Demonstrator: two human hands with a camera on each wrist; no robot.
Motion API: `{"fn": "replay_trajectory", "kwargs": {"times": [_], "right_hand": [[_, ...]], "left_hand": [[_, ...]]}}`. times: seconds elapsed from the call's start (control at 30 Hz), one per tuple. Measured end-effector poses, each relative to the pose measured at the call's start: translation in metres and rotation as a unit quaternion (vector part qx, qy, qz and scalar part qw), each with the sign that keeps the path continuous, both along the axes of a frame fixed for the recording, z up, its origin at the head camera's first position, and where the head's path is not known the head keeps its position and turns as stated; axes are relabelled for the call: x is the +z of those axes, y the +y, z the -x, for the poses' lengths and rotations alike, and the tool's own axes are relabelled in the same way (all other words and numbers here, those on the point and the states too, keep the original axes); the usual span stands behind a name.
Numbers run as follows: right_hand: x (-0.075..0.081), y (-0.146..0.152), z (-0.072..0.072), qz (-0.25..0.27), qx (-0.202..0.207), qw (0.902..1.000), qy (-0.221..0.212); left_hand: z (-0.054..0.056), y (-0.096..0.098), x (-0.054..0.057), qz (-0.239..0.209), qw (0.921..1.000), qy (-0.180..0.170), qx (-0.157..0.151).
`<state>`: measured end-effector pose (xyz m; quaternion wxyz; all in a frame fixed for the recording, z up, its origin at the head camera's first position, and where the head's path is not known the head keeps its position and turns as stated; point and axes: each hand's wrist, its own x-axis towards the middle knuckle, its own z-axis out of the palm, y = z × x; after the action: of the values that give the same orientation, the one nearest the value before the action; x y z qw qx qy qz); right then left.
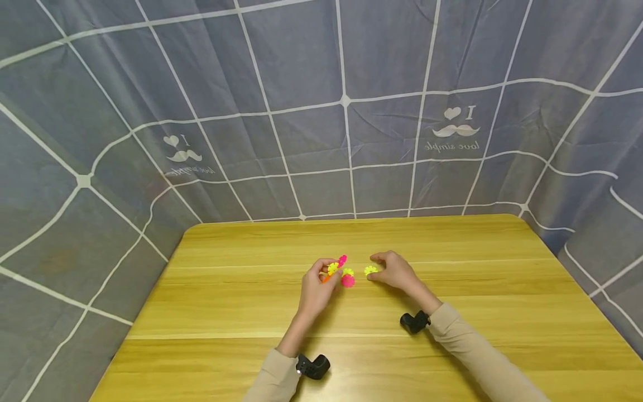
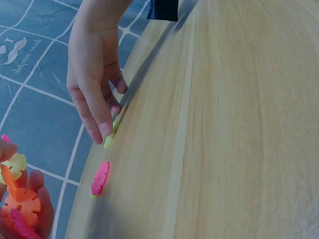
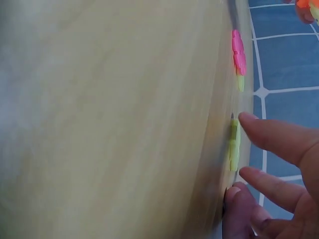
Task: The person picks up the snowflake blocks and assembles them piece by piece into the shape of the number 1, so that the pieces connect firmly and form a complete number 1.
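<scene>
My left hand (image 1: 314, 293) holds a cluster of notched, flower-shaped plastic discs above the table. In the left wrist view the cluster shows an orange disc (image 2: 29, 205), a yellow disc (image 2: 18, 164) and pink pieces, partly covered by the fingers. Beside that hand, a pink disc (image 1: 348, 281) lies on the table, overlapping a yellow one (image 1: 348, 271). My right hand (image 1: 400, 274) is lowered around a separate yellow disc (image 1: 370, 269), its fingers spread. The right wrist view shows the fingertips (image 3: 248, 117) close to this yellow disc; contact is hard to judge.
The wooden table (image 1: 226, 312) has rounded back corners. A grey curtain with white lines (image 1: 311, 139) hangs behind and along both sides. Each wrist wears a black device, one on the left (image 1: 313, 367) and one on the right (image 1: 414, 322).
</scene>
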<state>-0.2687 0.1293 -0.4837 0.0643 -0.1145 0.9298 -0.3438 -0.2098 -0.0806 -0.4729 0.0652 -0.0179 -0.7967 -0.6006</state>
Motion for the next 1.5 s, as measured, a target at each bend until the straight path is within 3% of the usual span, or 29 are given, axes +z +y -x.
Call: {"fn": "replay_trajectory", "kwargs": {"times": [0.23,0.53,0.9,1.27,1.5], "right_hand": [[0.005,0.000,-0.005,-0.018,0.012,0.9996,0.018],[-0.001,0.001,-0.003,-0.032,-0.010,0.9994,0.005],[0.003,0.000,-0.007,0.094,-0.018,0.9948,-0.034],[0.012,0.000,-0.012,0.100,0.003,0.9948,0.020],[0.022,-0.003,-0.015,0.131,-0.004,0.9897,0.058]], "left_hand": [[-0.001,0.001,-0.004,0.006,0.9990,0.045,0.005],[-0.002,0.002,-0.001,0.020,0.9998,0.001,0.003],[-0.004,0.005,-0.001,0.013,0.9995,0.017,-0.023],[-0.004,0.010,0.000,0.007,0.9991,0.004,-0.042],[-0.005,0.012,0.001,0.005,0.9988,0.002,-0.049]]}}
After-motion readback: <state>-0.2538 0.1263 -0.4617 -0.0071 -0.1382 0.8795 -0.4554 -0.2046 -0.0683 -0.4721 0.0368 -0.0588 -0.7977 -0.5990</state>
